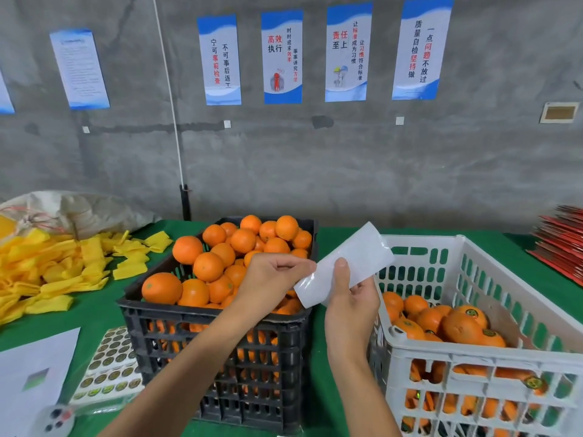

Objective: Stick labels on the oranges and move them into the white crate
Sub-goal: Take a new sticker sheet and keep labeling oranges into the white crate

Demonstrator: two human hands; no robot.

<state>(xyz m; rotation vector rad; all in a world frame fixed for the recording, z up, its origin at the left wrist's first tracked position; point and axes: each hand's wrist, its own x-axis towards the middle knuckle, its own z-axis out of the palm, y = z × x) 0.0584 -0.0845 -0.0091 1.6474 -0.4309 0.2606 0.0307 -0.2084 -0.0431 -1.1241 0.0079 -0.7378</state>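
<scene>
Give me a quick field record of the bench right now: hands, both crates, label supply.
left hand: pinches the edge of the white backing sheet
right hand: grips the same sheet, thumb on top
sheet: looks blank, no stickers visible on the side shown
black crate: heaped with oranges, no labels visible
white crate: partly filled, several oranges show round labels
label sheets: stacked on the green table, left of the black crate
yellow foam nets: piled far left
</scene>
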